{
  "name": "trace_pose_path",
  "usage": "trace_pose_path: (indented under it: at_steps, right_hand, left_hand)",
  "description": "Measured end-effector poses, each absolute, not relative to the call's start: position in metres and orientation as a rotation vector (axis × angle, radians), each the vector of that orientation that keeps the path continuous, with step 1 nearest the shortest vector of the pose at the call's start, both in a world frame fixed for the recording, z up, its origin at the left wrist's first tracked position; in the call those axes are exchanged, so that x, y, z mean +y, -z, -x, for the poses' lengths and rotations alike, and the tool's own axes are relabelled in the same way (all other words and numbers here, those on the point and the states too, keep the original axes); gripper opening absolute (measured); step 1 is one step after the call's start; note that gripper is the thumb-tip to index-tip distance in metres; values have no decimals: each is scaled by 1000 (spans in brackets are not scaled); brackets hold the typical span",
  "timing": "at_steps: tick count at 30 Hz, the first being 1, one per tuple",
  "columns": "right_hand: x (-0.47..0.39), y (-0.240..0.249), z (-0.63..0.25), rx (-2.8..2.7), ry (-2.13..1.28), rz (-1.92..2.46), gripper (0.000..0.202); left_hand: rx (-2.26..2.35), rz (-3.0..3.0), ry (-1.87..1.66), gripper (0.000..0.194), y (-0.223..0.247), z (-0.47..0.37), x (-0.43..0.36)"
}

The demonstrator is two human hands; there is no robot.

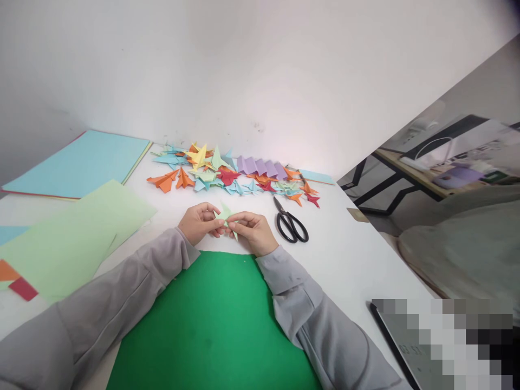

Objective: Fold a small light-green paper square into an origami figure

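Note:
Between my two hands, above the far edge of a green sheet (207, 319), is a small light-green folded paper piece (225, 211) with pointed ends. My left hand (200, 222) pinches its left side between thumb and fingers. On the other side, my right hand (252, 230) pinches it too, and the fingertips of both hands nearly meet. One point of the paper sticks up and another hangs below the fingers. Its middle is partly hidden by my fingertips.
Black-handled scissors (291, 222) lie right of my right hand. Folded paper shapes (227, 176) in several colours lie along the wall. Blue sheets (81, 165) and light-green sheets (77, 238) are at left; a dark-edged device (410, 341) sits at lower right.

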State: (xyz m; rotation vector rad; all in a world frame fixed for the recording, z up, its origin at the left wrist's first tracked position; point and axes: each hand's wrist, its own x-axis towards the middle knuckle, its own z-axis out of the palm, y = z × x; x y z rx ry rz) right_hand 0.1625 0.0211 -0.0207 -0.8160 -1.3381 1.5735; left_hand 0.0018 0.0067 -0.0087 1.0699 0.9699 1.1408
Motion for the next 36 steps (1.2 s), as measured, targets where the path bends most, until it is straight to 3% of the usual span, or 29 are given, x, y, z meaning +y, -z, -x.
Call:
trace_pose_path:
  at_steps: [36]
  right_hand:
    - [20, 18, -161, -1372, -1575, 837, 29]
  left_hand:
    - [990, -1116, -1138, 40, 6, -3, 4]
